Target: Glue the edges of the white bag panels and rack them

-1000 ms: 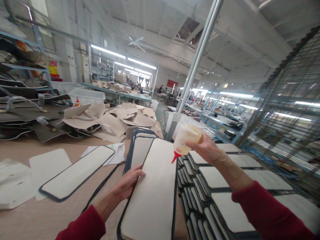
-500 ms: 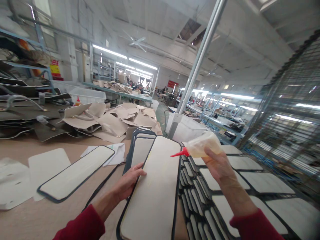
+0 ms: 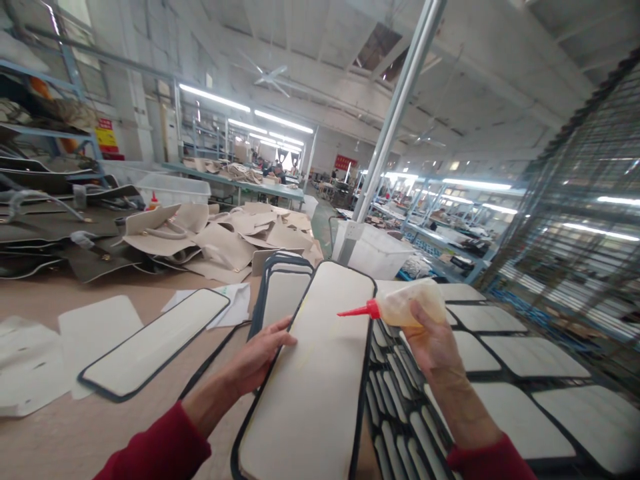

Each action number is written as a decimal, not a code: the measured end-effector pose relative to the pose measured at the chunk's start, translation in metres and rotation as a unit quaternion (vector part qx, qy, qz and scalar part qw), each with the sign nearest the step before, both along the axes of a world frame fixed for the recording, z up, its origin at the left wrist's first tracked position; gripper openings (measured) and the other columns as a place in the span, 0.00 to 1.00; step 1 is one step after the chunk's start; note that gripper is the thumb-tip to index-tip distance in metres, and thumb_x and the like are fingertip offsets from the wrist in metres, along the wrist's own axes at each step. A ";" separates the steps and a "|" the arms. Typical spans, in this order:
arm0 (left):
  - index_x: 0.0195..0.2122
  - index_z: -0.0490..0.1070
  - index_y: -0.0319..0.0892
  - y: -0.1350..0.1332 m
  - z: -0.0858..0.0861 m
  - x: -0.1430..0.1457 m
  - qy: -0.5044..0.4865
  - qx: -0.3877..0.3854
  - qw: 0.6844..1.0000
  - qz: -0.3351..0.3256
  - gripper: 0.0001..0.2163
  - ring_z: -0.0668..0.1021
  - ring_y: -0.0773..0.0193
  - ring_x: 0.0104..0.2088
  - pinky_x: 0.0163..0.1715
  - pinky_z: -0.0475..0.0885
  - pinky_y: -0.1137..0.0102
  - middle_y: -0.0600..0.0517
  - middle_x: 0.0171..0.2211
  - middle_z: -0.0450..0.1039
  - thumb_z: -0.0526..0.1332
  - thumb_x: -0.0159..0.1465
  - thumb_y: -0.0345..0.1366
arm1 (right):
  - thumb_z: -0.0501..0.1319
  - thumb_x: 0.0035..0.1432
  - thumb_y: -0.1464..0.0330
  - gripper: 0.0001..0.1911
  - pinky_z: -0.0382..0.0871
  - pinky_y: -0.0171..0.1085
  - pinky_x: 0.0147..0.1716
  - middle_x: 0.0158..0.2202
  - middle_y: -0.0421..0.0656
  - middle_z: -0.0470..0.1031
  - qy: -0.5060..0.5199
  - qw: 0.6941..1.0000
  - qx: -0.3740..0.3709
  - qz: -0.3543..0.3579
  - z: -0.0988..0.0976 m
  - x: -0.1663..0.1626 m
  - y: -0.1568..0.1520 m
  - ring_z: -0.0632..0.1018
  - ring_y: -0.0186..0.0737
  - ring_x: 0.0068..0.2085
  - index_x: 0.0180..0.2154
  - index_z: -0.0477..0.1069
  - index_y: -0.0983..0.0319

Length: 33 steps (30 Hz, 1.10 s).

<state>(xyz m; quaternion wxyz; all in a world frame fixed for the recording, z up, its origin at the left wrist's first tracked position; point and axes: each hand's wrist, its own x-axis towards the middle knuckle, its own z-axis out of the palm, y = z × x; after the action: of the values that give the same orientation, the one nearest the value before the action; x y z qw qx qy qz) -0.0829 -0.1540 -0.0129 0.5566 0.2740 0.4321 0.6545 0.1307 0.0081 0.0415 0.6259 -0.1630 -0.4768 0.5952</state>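
Apparently a liquid-applying step: half-curled left hand (image 3: 260, 360) holds the pale panel (image 3: 320, 387) by its left edge, right hand (image 3: 431, 340), wrapped round the squeeze bottle (image 3: 407, 300), points the red nozzle (image 3: 359, 311) across it, next move likely needing steady tip control.

Room above panel (image 3: 315, 373), bottle (image 3: 399, 303) across right edge, blurred mesh (image 3: 583, 160) — perhaps barring far right

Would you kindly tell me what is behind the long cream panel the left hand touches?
Behind the panel, a stack of cream dark-edged panels shows partly at left; farther back stands a white plastic bin. Whatever the panel covers is hidden.
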 end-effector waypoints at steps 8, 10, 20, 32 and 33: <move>0.57 0.62 0.41 0.001 0.005 0.000 -0.004 -0.001 1.000 0.004 0.28 0.81 0.58 0.34 0.31 0.76 0.69 0.47 0.41 0.78 0.59 0.54 0.24 | 0.74 0.37 0.68 0.24 0.69 0.49 0.49 0.37 0.41 0.78 -0.010 0.999 0.042 0.006 0.023 0.006 -0.012 0.78 0.44 0.41 0.40 0.74 0.59; 0.57 0.62 0.40 0.001 0.003 -0.001 -0.002 -0.016 1.000 0.022 0.29 0.81 0.59 0.34 0.30 0.76 0.70 0.47 0.40 0.79 0.60 0.53 0.25 | 0.73 0.37 0.69 0.25 0.68 0.51 0.51 0.39 0.41 0.78 -0.011 0.997 0.082 0.008 0.041 0.011 -0.020 0.77 0.45 0.44 0.41 0.73 0.57; 0.57 0.61 0.40 0.016 -0.024 -0.007 -0.019 -0.042 0.998 0.045 0.30 0.80 0.62 0.28 0.26 0.76 0.72 0.49 0.36 0.79 0.60 0.51 0.24 | 0.73 0.34 0.72 0.37 0.68 0.51 0.51 0.48 0.45 0.75 -0.207 0.938 0.278 -0.015 0.078 0.014 -0.049 0.75 0.52 0.48 0.51 0.70 0.55; 0.55 0.62 0.39 0.010 -0.025 -0.002 -0.029 -0.053 0.997 0.042 0.28 0.79 0.65 0.25 0.25 0.75 0.74 0.51 0.33 0.78 0.58 0.51 0.22 | 0.71 0.42 0.69 0.25 0.64 0.54 0.55 0.44 0.45 0.78 -0.023 0.997 0.063 0.045 0.000 0.000 -0.014 0.76 0.49 0.49 0.45 0.72 0.58; 0.55 0.62 0.39 0.009 -0.024 -0.001 -0.029 -0.056 0.997 0.043 0.28 0.79 0.65 0.25 0.25 0.76 0.73 0.51 0.33 0.78 0.58 0.51 0.22 | 0.71 0.42 0.70 0.24 0.63 0.54 0.55 0.44 0.45 0.78 -0.025 0.997 0.046 0.055 -0.004 0.000 -0.011 0.76 0.49 0.49 0.44 0.73 0.59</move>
<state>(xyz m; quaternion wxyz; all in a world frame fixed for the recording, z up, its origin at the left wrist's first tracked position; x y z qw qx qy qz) -0.0841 -0.1445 -0.0364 0.5552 0.2044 0.4630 0.6600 0.1311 -0.0030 0.0371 0.5872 -0.1227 -0.5272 0.6019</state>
